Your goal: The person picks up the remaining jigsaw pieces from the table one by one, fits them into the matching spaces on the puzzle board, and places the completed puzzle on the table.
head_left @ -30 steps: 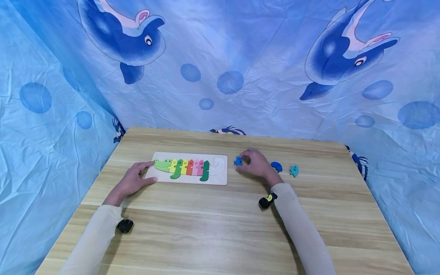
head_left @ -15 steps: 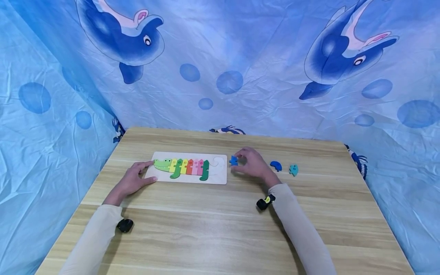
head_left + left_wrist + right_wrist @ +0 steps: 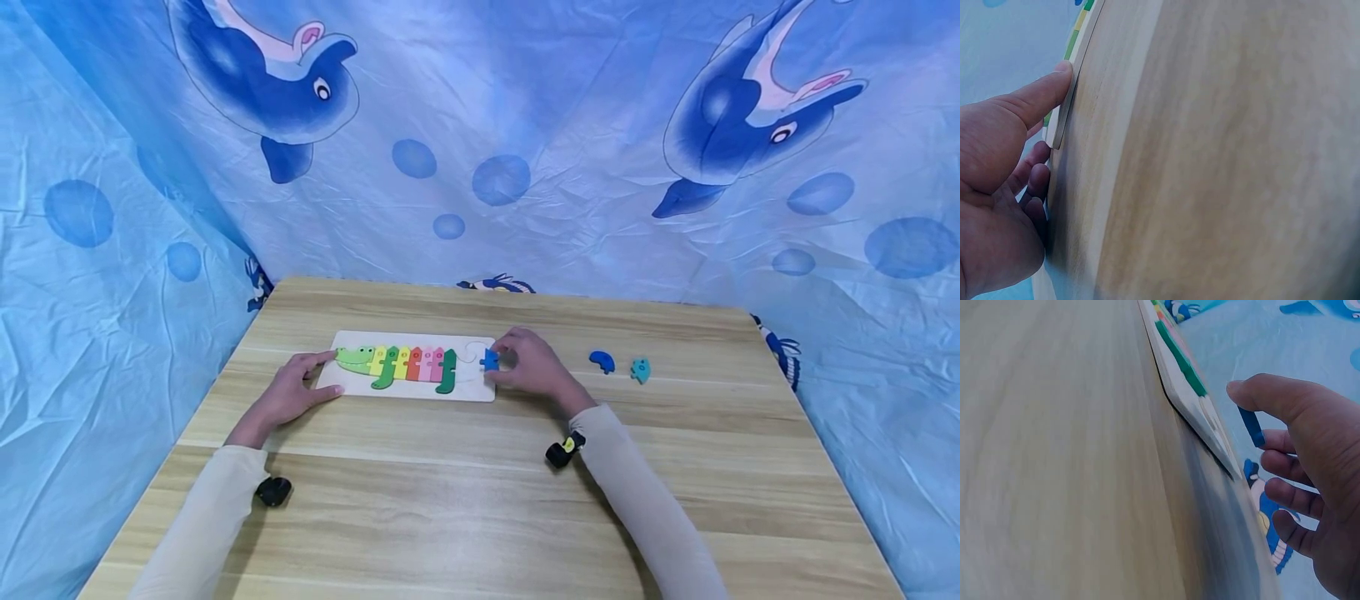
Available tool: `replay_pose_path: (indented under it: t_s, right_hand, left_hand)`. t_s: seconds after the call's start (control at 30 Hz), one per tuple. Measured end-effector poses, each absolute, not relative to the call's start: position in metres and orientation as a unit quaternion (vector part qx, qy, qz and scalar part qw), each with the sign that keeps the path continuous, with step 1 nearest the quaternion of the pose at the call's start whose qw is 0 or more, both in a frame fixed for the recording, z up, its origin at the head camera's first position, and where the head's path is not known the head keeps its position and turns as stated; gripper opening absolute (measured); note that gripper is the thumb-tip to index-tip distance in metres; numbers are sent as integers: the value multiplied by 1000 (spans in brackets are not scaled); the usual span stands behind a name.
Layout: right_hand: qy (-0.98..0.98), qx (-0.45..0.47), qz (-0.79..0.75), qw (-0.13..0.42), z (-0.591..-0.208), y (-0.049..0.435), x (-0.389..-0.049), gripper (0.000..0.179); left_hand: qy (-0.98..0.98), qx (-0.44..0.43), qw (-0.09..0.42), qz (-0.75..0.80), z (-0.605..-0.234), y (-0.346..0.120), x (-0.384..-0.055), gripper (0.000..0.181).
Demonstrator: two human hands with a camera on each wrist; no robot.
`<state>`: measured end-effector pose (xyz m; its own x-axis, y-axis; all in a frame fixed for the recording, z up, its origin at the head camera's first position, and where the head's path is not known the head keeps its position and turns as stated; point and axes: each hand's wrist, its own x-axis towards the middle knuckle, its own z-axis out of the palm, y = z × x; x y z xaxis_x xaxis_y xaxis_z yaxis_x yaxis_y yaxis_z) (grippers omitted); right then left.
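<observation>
A pale puzzle board (image 3: pixel 474 390) lies flat on the table, with a colourful crocodile of several pieces set in it and a bare outlined area at its right end. My left hand (image 3: pixel 288 392) holds the board's left end; in the left wrist view the thumb (image 3: pixel 1047 94) presses its edge. Above the board's right end, my right hand (image 3: pixel 534 367) pinches a blue puzzle piece (image 3: pixel 490 360) between thumb and fingers. The right wrist view shows this piece (image 3: pixel 1252 428) edge-on, raised off the board. Its other fingers are loosely curled.
A dark blue curved piece (image 3: pixel 602 361) and a teal piece (image 3: pixel 641 371) lie on the wooden table (image 3: pixel 450 500), right of my right hand. A blue dolphin-print cloth (image 3: pixel 570 233) hangs behind the table and along its sides.
My right hand has carried the blue puzzle piece left, from the table beside the board to over its right end. The left hand and the board have stayed nearly still.
</observation>
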<state>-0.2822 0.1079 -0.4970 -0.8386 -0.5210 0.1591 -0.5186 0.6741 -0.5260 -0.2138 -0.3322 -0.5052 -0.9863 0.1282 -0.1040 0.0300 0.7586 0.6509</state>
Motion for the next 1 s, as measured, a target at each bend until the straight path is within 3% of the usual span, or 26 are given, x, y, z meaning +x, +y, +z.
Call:
replay_pose_path:
  t_s: [0.47,1.0]
  right_hand:
    - [909,-299,-291,-8,-499,85,-280,47]
    - [918,-287,-274,16,-510,63,-282,49]
  left_hand:
    - [935,39,71,346,-506,-333,-214,78]
    - [935,43,67,345,-509,-333,-214,78]
